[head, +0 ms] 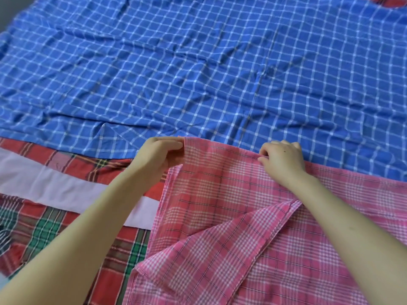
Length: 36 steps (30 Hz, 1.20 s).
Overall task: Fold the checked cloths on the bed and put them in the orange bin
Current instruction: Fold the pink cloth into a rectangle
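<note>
While the blue checked cloth (198,73) is lying spread wide beyond my grip, the pink checked cloth (220,216) is stretching from the pinched edge back toward me, with a loose flap lying over it below the right wrist. To the left of the grip, a red and green tartan cloth (44,234) is lying flat, a pale pink band (44,183) crossing it. My left hand (158,155) is pinching the pink cloth's far corner, and my right hand (282,161) is pinching the same top edge, fingers curled tight.
</note>
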Motion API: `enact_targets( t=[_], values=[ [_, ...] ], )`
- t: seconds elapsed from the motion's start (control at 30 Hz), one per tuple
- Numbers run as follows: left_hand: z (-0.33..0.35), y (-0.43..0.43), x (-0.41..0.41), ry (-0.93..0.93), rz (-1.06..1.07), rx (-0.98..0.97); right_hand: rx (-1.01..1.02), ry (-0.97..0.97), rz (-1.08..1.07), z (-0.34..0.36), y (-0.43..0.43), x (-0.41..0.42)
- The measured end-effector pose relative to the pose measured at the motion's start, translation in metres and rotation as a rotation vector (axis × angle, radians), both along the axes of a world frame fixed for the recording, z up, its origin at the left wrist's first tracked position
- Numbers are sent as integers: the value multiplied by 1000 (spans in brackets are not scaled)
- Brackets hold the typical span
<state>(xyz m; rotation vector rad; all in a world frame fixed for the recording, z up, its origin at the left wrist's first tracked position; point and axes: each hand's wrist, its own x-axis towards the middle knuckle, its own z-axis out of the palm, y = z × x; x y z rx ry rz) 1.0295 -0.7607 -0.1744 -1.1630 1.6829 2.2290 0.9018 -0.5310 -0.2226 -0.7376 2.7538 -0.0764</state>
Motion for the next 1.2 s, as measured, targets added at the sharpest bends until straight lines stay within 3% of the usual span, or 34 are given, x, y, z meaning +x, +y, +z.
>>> enact_targets(
  t=[0.07, 0.17, 0.23, 0.27, 0.33, 0.4, 0.53, 0.67, 0.83, 1.03, 1.2],
  values=[
    [17, 9, 6, 51, -193, -126, 12, -16, -29, -2, 2, 0],
    [21, 24, 10, 104, -528, -693, -30, 62, -78, 5, -7, 8],
    [20, 33, 5, 161, -557, -868, -347, 17, -185, 27, -19, 24],
    [19, 36, 1, 195, -545, -900, -537, -126, -245, 43, -27, 37],
    [17, 39, -8, 220, -532, -908, -690, -440, -261, 65, -44, 63],
    [14, 40, -15, 215, -543, -866, -673, -510, -227, 65, -53, 79],
    [12, 36, -17, 280, -520, -789, -744, -451, -324, 58, -59, 79],
    [-3, 39, 0, 253, -516, -918, -796, -415, -360, 63, -61, 78],
    [-32, 51, 38, -45, -447, -1060, -854, -358, -335, 79, -57, 71],
    [-53, 43, 83, -335, -486, -746, -849, -347, -337, 86, -57, 64],
    [-46, 16, 99, -445, -570, -744, -855, -347, -326, 86, -63, 67]
  ],
)
